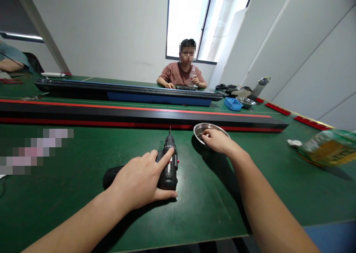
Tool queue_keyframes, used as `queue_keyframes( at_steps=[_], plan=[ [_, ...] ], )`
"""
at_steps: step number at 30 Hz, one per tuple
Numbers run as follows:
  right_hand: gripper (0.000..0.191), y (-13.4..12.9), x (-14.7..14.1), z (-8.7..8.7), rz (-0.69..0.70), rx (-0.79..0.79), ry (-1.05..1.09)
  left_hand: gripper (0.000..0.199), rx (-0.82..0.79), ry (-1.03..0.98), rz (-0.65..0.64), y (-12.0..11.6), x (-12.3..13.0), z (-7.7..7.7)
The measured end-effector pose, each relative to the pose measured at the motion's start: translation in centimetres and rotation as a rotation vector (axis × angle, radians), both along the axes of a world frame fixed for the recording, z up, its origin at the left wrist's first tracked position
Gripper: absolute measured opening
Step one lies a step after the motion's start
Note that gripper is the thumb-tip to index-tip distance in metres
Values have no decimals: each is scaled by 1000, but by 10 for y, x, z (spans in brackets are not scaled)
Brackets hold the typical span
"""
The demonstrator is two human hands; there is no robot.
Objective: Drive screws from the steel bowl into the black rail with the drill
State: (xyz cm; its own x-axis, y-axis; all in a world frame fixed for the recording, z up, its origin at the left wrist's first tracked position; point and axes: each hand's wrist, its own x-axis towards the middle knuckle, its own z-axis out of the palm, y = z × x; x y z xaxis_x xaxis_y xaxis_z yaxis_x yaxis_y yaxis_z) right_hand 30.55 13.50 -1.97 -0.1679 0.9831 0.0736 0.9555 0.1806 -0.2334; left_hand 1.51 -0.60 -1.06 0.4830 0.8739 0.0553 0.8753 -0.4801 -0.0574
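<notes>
A black cordless drill (168,171) lies on its side on the green table, its thin bit pointing away from me. My left hand (139,177) is wrapped over it, index finger along the body toward the chuck and thumb at the rear end. To the right, my right hand (215,138) dips into a shallow metal bowl (200,128), fingers pinched together among small dark pieces too small to name. Whatever sits between those fingertips is hidden. Just beyond the drill and bowl stretches a long black bar with red edges (133,115).
Farther back lies a long dark bar (83,86) with a blue part (158,98) beneath. A blue basket (233,104) and another metal bowl (246,102) stand back right. A green-and-yellow plastic package (329,149) is at right. Across the table, a person (180,75) holds a clear bottle.
</notes>
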Motion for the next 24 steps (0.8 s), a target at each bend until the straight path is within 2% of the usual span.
queue_keyframes(
  at_steps=[6,12,20,24],
  plan=[
    [23,-4,1,7,5,-63,124,107,-4,3,1,-1,1,0],
    [41,-2,10,6,-41,-168,330,109,4,-7,-7,-1,0,-2],
    [28,-4,10,9,-151,-44,451,109,-3,-10,-5,0,1,-2],
    [21,-4,10,9,-159,-21,509,110,-9,-12,-5,0,2,-1]
  ],
)
